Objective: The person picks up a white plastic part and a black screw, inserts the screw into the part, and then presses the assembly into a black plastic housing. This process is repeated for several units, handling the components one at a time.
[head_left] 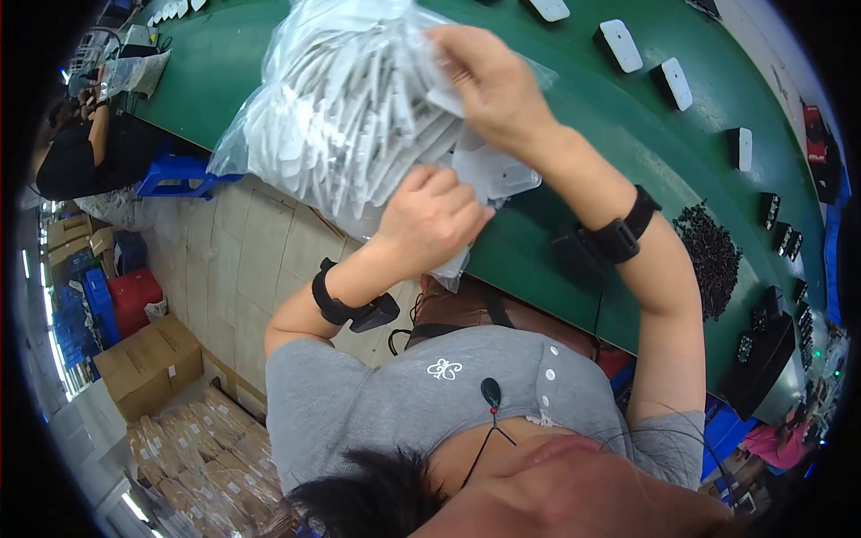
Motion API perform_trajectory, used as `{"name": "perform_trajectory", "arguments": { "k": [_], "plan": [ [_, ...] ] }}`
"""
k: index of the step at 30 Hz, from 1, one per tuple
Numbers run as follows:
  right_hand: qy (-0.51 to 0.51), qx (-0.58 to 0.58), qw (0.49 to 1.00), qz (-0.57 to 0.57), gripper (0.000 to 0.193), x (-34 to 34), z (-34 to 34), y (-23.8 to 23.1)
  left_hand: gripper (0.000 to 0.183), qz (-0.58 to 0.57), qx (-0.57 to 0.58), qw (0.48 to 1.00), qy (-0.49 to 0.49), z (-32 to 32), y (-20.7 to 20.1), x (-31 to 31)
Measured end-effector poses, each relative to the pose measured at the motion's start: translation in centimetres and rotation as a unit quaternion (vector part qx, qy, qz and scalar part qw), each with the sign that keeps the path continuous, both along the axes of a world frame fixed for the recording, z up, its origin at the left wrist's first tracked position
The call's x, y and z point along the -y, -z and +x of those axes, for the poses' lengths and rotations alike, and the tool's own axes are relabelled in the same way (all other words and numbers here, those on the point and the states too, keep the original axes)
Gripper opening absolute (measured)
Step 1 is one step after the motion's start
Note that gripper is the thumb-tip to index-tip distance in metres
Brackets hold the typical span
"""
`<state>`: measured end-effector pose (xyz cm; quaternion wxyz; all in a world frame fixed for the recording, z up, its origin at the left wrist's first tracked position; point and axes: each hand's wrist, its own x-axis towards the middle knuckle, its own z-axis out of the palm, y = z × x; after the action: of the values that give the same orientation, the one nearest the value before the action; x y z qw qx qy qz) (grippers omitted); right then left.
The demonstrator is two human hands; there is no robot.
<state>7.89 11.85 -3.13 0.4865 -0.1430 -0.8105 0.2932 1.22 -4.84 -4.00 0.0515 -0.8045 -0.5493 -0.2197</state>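
Observation:
A large clear plastic bag full of flat white plastic pieces lies over the table edge. At its near side my left hand is closed in a fist, gripping the bag's film. My right hand is at the bag's right side, fingers curled in among the film and the white pieces. Its fingertips are blurred and partly covered, so I cannot make out what they pinch. Below that hand, a white piece with rounded corners sticks out past the bag.
The green table carries black-and-white boxes, a heap of small black parts and small black blocks on the right. Left are a blue stool, a carton, wrapped packs and another person.

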Motion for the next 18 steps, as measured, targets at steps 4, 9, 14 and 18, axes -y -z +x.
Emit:
{"name": "perform_trajectory", "arguments": {
  "k": [4,9,14,18],
  "plan": [
    [-0.083,0.049,0.995,0.013,0.033,0.7,0.4,-0.9,0.025,0.029,0.004,0.997,-0.072,-0.5,0.7,-1.0],
    [-0.053,0.12,0.967,-0.22,0.013,-3.4,3.1,-1.6,0.025,0.038,0.051,0.998,-0.014,-1.1,-0.1,-2.0],
    [-0.213,-0.049,0.944,-0.246,0.011,-5.4,3.9,0.6,0.055,0.147,0.055,0.981,-0.116,-1.5,-1.2,-5.0],
    [-0.092,0.104,0.966,-0.218,0.012,-4.5,4.2,-2.7,0.081,0.094,-0.073,0.968,-0.223,-1.9,-0.4,-8.1]
  ]
}}
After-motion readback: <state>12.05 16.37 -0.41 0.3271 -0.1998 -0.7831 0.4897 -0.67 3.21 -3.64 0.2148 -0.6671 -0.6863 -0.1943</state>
